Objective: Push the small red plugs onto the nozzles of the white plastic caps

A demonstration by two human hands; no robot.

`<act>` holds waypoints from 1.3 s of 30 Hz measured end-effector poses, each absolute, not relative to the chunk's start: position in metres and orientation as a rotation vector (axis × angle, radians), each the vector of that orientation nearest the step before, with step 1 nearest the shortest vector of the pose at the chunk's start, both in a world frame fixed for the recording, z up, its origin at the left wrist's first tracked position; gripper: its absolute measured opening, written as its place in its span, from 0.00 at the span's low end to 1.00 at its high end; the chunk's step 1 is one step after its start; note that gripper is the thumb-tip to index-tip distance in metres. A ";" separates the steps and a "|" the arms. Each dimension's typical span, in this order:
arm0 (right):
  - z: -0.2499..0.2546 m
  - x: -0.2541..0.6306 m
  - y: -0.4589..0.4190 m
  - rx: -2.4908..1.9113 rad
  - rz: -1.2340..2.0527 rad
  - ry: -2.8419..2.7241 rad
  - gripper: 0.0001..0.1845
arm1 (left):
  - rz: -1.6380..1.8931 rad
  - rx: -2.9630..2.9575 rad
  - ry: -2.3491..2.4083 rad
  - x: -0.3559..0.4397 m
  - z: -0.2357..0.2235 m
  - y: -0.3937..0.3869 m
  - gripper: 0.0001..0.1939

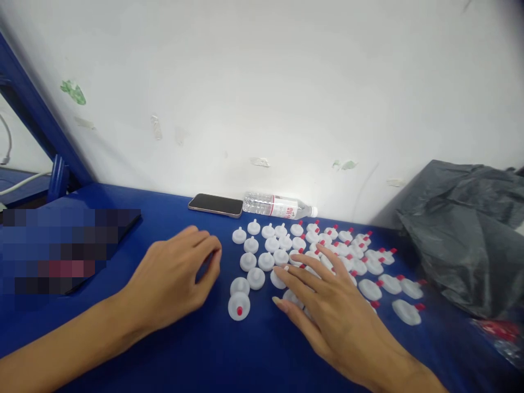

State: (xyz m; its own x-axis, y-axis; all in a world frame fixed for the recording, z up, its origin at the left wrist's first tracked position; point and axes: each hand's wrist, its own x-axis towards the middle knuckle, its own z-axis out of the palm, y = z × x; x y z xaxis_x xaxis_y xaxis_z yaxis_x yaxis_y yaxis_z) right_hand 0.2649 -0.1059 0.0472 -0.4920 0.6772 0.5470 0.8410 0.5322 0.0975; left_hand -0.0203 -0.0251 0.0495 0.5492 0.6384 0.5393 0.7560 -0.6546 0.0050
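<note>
My left hand (174, 273) is over the blue table, left of the white pieces. Its fingers curl in and the thumb meets the index finger; whatever they hold, if anything, is hidden. My right hand (327, 305) is spread over the group, its fingertips among the round white plastic pieces with short nozzles. Toward the left, pieces with bare nozzles (248, 261) stand upright. On the right, many pieces carry red tips (370, 289), several lying tilted. Nearest me on the left, one red-tipped piece (239, 307) leans against another. My right hand covers some pieces.
A phone (215, 204) and a clear plastic bottle (282, 206) lie along the white wall. A dark grey plastic bag (462, 234) stands at the right, with a clear bag of red bits (501, 330) below it. A blurred-out item (61, 251) lies at left.
</note>
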 end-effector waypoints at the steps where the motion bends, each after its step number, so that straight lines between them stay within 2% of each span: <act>1: 0.049 0.265 -0.107 -1.226 -0.485 -2.314 0.15 | -0.654 -2.494 -1.256 -0.023 0.051 -0.020 0.15; 6: 0.054 0.262 -0.112 -1.102 -0.449 -2.231 0.12 | -0.406 -2.466 -1.503 -0.032 0.049 -0.003 0.17; 15: 0.051 0.253 -0.115 -0.996 -0.350 -2.255 0.10 | -0.338 -2.552 -1.496 -0.033 0.045 -0.004 0.17; 30: 0.048 0.252 -0.112 -0.981 -0.294 -2.265 0.14 | -0.388 -2.598 -1.537 -0.028 0.045 -0.010 0.12; 34: 0.048 0.252 -0.113 -0.984 -0.292 -2.261 0.12 | -0.358 -2.595 -1.535 -0.029 0.043 -0.008 0.14; 39: 0.051 0.252 -0.115 -1.000 -0.293 -2.246 0.08 | -0.434 -2.616 -1.519 -0.027 0.046 -0.010 0.11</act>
